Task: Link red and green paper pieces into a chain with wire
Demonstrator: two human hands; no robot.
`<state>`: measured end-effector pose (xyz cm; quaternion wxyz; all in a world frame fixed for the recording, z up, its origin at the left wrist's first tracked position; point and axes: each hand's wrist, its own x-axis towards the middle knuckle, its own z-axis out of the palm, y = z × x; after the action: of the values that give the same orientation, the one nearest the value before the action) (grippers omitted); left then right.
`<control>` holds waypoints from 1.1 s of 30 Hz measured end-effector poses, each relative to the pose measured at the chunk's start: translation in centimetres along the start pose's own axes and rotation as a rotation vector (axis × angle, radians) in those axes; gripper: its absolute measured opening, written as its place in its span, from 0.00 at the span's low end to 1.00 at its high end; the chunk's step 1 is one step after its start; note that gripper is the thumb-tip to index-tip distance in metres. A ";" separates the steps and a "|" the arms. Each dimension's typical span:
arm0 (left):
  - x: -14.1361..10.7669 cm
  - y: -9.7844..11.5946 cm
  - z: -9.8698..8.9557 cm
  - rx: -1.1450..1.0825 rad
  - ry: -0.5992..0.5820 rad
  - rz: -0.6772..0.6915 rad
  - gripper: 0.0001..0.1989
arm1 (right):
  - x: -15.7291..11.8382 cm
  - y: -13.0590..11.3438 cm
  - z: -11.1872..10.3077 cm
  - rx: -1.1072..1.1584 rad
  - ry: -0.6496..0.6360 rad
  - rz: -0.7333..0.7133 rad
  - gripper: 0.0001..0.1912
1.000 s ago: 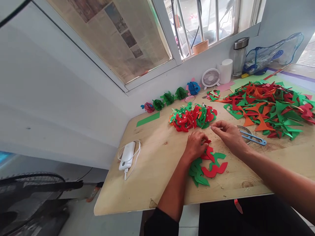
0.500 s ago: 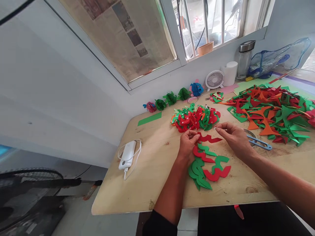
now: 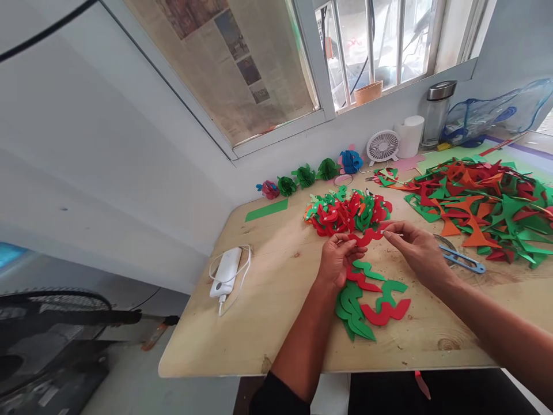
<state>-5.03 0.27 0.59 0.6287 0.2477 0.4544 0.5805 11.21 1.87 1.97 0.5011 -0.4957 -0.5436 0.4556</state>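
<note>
Both hands hold a red wavy paper cutout [image 3: 367, 237] above the table. My left hand [image 3: 339, 258] pinches its left end between thumb and fingers. At the right end, thumb and forefinger of my right hand [image 3: 415, 248] are closed on the paper, where a tiny white piece shows. Below the hands lie several loose cutouts: a green strip [image 3: 369, 271], a red one [image 3: 386, 312] and overlapping green ones [image 3: 352, 311]. Just beyond the hands sits a heap of red and green cutouts [image 3: 341, 213], many bearing small white squares.
A large pile of paper scraps [image 3: 479, 202] covers the right side. A blue cutter [image 3: 464, 260] lies on a tape roll beside my right forearm. A white power bank [image 3: 227, 271] with cable is on the left. Paper ornaments [image 3: 305, 176], a small fan [image 3: 383, 146] and a jar [image 3: 437, 115] line the wall.
The red cutout has been lifted off the table towards the heap. My right hand, earlier apart from it with a tiny white piece, now meets its right end. The view has shifted slightly.
</note>
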 end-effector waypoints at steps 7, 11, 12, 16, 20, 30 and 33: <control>-0.4 -0.2 0.3 0.124 -0.159 -0.055 0.18 | 0.2 0.2 -0.2 -0.018 -0.011 0.007 0.14; -0.5 0.0 0.2 0.207 -0.128 0.030 0.14 | 0.1 0.1 0.0 0.002 -0.114 0.005 0.16; -0.6 0.1 0.2 0.238 -0.128 0.049 0.13 | 0.0 0.2 0.0 0.008 -0.136 0.001 0.17; -0.8 -0.1 0.6 0.327 -0.177 0.078 0.12 | -0.1 0.3 0.2 -0.018 -0.176 -0.012 0.17; -0.9 -0.4 1.0 0.316 -0.146 0.085 0.13 | -0.1 0.3 0.2 -0.039 -0.168 -0.003 0.16; -0.8 -0.8 1.2 0.244 -0.153 0.066 0.13 | 0.0 0.4 0.0 -0.068 -0.126 -0.028 0.16; -0.9 -1.0 1.3 0.235 -0.179 0.042 0.15 | 0.0 0.5 0.0 -0.059 -0.168 -0.028 0.16</control>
<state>-3.35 -0.53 0.66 0.6210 0.3799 0.4559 0.5120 11.25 1.95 1.46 0.4452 -0.4627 -0.6038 0.4724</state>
